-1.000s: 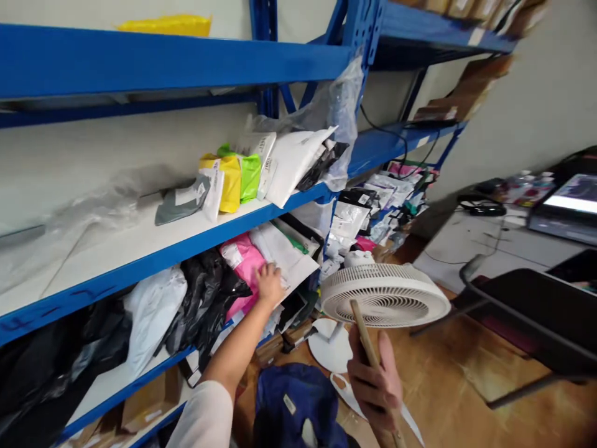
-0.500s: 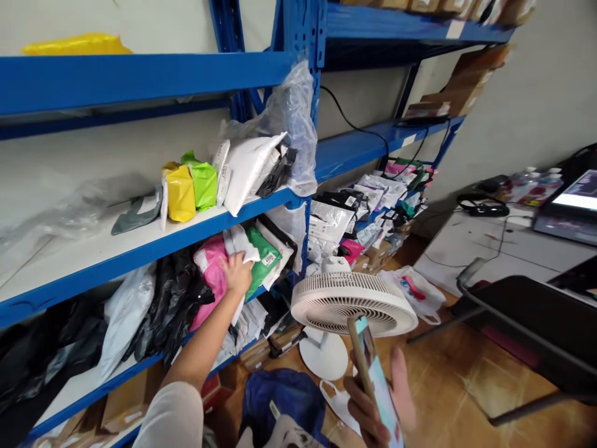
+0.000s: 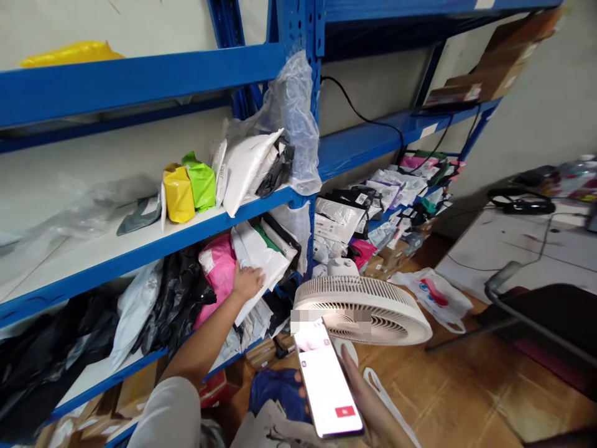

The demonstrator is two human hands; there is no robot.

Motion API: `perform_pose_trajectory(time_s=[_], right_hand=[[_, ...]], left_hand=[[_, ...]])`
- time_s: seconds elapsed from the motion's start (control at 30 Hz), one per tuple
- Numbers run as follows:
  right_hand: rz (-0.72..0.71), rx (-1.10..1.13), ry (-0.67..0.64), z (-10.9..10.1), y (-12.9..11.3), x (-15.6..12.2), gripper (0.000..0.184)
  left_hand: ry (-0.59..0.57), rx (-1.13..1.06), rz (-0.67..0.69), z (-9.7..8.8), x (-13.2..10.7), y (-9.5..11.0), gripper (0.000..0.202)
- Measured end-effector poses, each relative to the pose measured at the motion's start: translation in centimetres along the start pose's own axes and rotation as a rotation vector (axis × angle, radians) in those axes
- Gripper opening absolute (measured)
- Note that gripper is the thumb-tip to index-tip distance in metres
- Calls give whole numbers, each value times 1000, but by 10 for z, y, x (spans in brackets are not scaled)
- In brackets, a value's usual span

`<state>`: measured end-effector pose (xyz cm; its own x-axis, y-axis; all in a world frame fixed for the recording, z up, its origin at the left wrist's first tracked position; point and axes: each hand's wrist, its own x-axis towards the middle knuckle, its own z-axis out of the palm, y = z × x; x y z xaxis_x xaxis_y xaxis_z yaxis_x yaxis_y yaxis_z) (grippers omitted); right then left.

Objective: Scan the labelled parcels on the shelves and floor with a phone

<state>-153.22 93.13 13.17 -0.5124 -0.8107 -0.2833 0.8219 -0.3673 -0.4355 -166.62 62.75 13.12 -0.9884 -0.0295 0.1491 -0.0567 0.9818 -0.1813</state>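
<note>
My left hand (image 3: pixel 248 283) reaches to the lower shelf and grips the near side of a white mailer bag (image 3: pixel 259 252), its fingertips partly hidden at the bag's edge. Left of that hand stands a pink mailer bag (image 3: pixel 217 267), close to the fingers. A green mailer bag (image 3: pixel 267 239) shows only as a strip behind the white one. Down in front, my right hand (image 3: pixel 361 389) is closed around a phone (image 3: pixel 329 382), its bright screen facing me.
Blue shelving (image 3: pixel 149 233) runs along the left and middle. Black bags (image 3: pixel 163 305) fill the lower shelf. A white fan (image 3: pixel 364 305) stands beside my right hand. Further right are a plastic bag (image 3: pixel 436 295), a chair (image 3: pixel 536 342) and a white table (image 3: pixel 499 242).
The white mailer bag has spread out over the green one, and my left hand has shifted slightly right and down. My right hand has brought the phone left and turned its screen toward me.
</note>
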Motion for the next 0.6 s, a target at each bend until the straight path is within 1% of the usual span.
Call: perform_pose_trajectory(time_s=[0.1,0.13,0.2,0.23,0.27,0.33,0.4,0.43,0.5,0.6], right_hand=[[72,17,54,10,7,19,63],[73,30,64,12,8,24,59],[51,68,55,12,10,35,51],[39,82,37,10,10,41,48],[33,89,19,7,9,46,46],[60,87,-9,2,6,59,45],[101,77,-29,-2,1,76,47],[117,68,-44,-2,-2,85,49],[139,47,-79,3,-7,106,55],[162,6,-136,20,-15,138,62]], left_hand=[[-161,173,-180,-11,-1,-3,63],[-195,202,-211,-13,-3,-2,61],[-216,199,-233,-13,-10,-3,46],[-201,168,-239,-12,-15,-6,40],[-161,122,-253,-11,-21,-10,35],[-29,8,-313,-9,-33,-25,28],[94,-102,-372,-6,-45,-41,26],[125,-156,-391,-5,-49,-49,27],[140,-267,-411,-3,-53,-62,26],[197,-415,-454,0,-53,-78,20]])
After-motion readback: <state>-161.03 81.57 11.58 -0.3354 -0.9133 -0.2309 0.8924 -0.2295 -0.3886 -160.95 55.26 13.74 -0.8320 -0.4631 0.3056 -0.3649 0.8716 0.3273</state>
